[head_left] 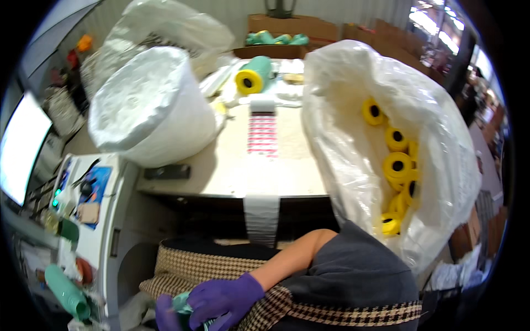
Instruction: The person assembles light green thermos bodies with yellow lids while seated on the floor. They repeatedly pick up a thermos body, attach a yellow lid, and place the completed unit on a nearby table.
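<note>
Low in the head view, both my hands wear purple gloves and are close together above my lap. My right hand [226,300] has its fingers curled around a teal-green item [182,303]; most of it is hidden, so its kind does not show. At the item's left side is my left hand [165,313], blurred and cut off by the lower edge. A strip of labels [262,134] with pink-red print runs down the table ahead, its pale backing [261,215] hanging over the front edge. Farther back lies a teal bottle with a yellow end [257,73].
A large clear bag [337,116] on the right holds several yellow-ended pieces. A white sack [182,118] stands on the table's left, behind a dark flat object [167,172]. Another teal bottle [67,291] lies lower left. More teal bottles [276,38] sit in a cardboard box.
</note>
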Available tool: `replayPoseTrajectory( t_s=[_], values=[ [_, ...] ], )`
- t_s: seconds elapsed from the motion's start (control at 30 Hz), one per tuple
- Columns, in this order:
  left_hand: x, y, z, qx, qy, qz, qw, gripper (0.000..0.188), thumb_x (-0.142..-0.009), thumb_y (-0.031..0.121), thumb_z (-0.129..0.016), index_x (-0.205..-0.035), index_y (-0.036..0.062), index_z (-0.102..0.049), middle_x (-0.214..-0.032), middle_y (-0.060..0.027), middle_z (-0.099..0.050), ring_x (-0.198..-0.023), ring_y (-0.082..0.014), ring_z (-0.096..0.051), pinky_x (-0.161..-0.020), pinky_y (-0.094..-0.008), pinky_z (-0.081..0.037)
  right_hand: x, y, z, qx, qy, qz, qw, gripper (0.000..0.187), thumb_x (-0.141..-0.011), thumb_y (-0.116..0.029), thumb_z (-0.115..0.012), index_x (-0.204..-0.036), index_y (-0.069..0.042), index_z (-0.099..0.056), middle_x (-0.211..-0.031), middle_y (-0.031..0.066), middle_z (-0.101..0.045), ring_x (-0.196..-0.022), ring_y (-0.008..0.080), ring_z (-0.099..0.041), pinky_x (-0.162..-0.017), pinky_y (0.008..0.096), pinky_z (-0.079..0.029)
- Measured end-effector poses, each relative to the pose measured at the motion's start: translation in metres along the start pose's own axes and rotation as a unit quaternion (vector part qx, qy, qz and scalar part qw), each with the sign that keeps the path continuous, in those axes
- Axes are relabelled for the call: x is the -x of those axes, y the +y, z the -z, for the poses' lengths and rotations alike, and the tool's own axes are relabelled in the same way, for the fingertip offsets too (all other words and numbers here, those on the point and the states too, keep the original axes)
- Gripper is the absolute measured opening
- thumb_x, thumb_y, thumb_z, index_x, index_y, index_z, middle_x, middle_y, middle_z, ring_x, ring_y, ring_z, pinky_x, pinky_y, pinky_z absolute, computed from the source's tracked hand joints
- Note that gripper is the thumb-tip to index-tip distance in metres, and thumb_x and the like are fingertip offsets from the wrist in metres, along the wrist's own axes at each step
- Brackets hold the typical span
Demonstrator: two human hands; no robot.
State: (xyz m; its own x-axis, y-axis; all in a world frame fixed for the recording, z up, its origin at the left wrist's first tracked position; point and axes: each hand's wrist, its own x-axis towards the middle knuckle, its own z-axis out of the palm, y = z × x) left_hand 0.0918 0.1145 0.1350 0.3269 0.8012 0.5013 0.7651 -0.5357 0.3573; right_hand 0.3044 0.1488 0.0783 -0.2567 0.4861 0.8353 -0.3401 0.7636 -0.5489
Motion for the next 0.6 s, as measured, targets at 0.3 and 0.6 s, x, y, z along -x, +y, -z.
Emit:
replayPoseTrajectory(
  t_s=[0.3, 0.6],
  values=[
    [-0.020, 0.023, 0.019, 0.071, -0.153, -0.071, 0.983, 0.077, -0.075, 0.030, -0.085, -0.139, -0.0008, -0.056, -0.131, -0.0204, -0.063, -0.120, -0.0397, -0.058, -0.102, -0.0477, -0.047, 0.015, -0.016, 0.190, 0.317, -0.111, -0.144, 0.931, 0.016, -0.087, -0.022, -0.071, -0.099, -0.013, -0.074, -0.091, 0.0098, -0.065, -0.088, 0.0298, -0.065, -0.076, 0.0408, -0.054],
    [-0.029, -0.004, -0.005, 0.126, -0.077, -0.102, 0.984, 0.068, -0.083, 0.025, -0.079, -0.138, -0.0073, -0.054, -0.130, -0.0244, -0.062, -0.118, -0.0392, -0.060, -0.101, -0.0474, -0.049, 0.108, -0.189, 0.481, 0.751, -0.086, -0.591, 0.283, 0.025, -0.076, -0.027, -0.070, -0.091, -0.008, -0.078, -0.099, 0.0183, -0.074, -0.091, 0.0372, -0.071, -0.079, 0.0454, -0.056]
  ],
)
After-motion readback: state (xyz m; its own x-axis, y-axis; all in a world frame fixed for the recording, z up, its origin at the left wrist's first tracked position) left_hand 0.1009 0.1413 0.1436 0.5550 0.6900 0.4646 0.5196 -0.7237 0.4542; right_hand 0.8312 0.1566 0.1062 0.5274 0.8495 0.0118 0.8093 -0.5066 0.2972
